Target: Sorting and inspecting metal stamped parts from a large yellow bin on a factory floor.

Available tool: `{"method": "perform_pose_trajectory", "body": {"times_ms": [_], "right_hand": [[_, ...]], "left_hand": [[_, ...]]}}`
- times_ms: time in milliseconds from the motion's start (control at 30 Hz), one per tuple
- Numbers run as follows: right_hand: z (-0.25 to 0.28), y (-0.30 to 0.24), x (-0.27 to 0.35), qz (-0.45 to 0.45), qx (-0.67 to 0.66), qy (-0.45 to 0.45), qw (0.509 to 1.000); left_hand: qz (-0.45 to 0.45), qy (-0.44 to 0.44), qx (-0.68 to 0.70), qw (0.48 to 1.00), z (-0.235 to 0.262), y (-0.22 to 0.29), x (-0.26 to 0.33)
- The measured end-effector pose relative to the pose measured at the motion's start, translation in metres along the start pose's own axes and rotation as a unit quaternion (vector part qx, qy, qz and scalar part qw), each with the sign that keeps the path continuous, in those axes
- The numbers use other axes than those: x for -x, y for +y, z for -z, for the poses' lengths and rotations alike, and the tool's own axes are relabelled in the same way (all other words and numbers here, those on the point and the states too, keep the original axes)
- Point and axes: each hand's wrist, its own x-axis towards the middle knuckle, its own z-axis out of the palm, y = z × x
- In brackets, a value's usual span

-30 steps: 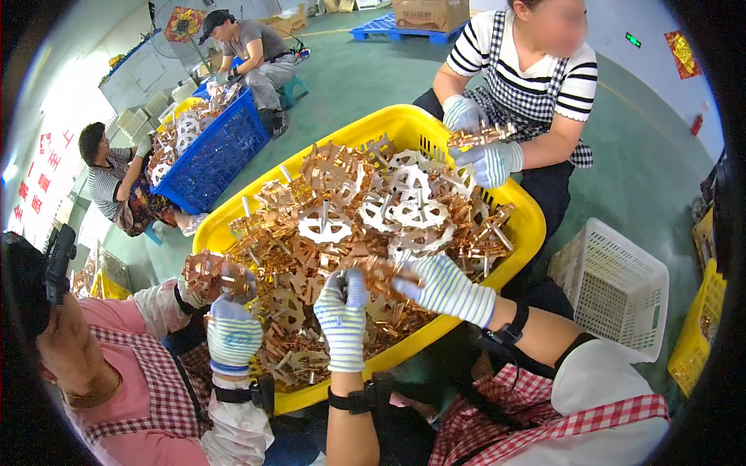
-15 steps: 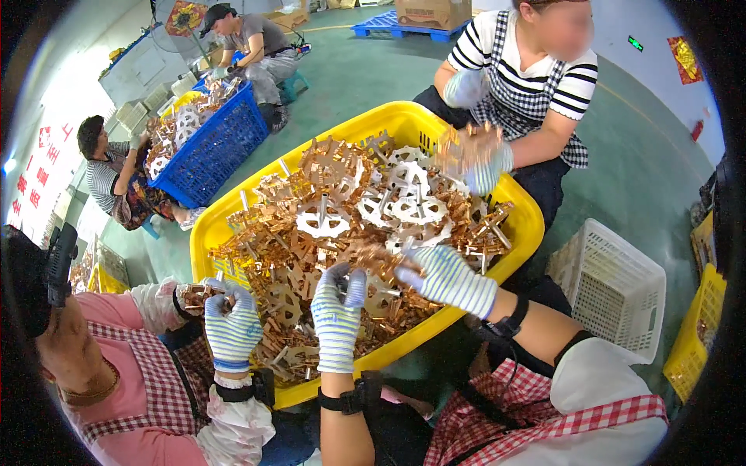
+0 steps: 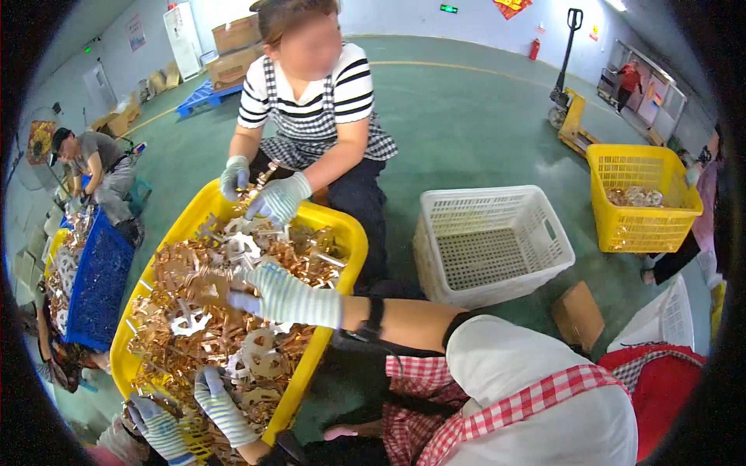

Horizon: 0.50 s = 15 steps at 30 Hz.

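Note:
A yellow bin (image 3: 354, 241) is heaped with copper-coloured metal parts (image 3: 167, 326) and silver toothed discs (image 3: 260, 351), some with short rods. My right hand (image 3: 291, 297), in a striped white and blue glove, reaches over the heap. Its fingers are closed on a blurred copper-coloured metal part (image 3: 208, 284). My left hand (image 3: 224, 405), gloved alike, is at the bin's near side with fingers curled over the parts; what they hold, if anything, is hidden. Close to its left is a co-worker's gloved hand (image 3: 162, 429).
Across the bin, a seated person holds a copper-coloured piece (image 3: 250, 190) in gloved hands. A white crate (image 3: 497, 283) stands to the right, near a cardboard box (image 3: 579, 314) and a yellow crate (image 3: 645, 225). A blue crate (image 3: 97, 283) is at left; a pallet truck (image 3: 575, 124) stands behind.
The view has swung right, so the bin sits further left and more crates show. My right hand has moved further from my left hand. The person opposite has brought both hands together.

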Motion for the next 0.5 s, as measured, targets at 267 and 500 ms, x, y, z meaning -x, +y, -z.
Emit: {"method": "perform_pose_trajectory", "body": {"times_ms": [267, 500], "right_hand": [[0.218, -0.001, 0.113, -0.249, -0.220, 0.332, 0.883], [0.264, 0.114, 0.292, -0.456, -0.097, 0.442, 0.766]], "left_hand": [[-0.010, -0.015, 0.004, 1.000, 0.000, -0.035, -0.016], [0.026, -0.032, -0.172, 0.984, -0.025, 0.060, 0.054]]}}
